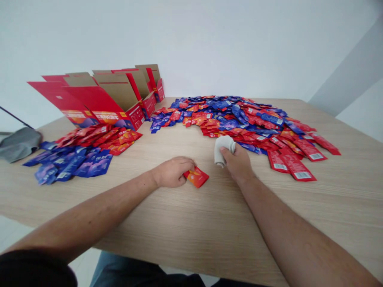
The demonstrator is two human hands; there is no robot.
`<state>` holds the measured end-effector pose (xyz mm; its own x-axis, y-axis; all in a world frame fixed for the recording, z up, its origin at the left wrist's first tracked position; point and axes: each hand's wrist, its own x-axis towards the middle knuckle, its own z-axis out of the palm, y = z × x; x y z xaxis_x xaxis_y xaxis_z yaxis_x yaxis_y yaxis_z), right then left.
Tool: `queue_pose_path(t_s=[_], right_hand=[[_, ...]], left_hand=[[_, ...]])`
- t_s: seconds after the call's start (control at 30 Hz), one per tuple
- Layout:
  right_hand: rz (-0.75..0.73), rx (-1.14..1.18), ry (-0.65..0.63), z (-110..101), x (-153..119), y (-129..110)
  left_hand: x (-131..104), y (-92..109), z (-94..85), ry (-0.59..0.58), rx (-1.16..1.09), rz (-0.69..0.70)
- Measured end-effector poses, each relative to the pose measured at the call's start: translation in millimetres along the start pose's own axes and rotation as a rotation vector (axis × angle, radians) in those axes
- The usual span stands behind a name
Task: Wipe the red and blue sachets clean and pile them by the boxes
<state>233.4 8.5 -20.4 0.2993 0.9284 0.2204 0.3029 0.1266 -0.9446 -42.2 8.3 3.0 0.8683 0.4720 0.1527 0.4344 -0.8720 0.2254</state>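
Note:
My left hand [173,172] is closed on one end of a red and orange sachet [198,177], which lies low over the middle of the table. To the right, my right hand [237,161] grips a folded whitish cloth [223,148], held just in front of the large pile. That pile of red and blue sachets [233,113] curves across the back and right of the table. At the left sits a smaller heap, with red sachets [98,137] behind and blue sachets [74,162] in front. My fingertips under the left hand are partly hidden.
Several open red cardboard boxes [101,97] stand in a row at the back left, flaps up. A grey cloth-like item [19,144] is at the far left edge. The wooden table [191,223] meets a pale wall [209,48] behind.

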Motion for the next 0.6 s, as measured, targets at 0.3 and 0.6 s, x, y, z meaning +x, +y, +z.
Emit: queue_pose_path(t_s=[0.3, 0.6], right_hand=[[0.185, 0.279, -0.43, 4.7, -31.1, -34.6], [0.412, 0.454, -1.057, 16.2, -67.6, -46.6]], left_hand=[[0.1, 23.2, -19.7, 0.181, -0.048, -0.702], [26.3, 9.2, -9.2, -0.011, -0.218, -0.871]])
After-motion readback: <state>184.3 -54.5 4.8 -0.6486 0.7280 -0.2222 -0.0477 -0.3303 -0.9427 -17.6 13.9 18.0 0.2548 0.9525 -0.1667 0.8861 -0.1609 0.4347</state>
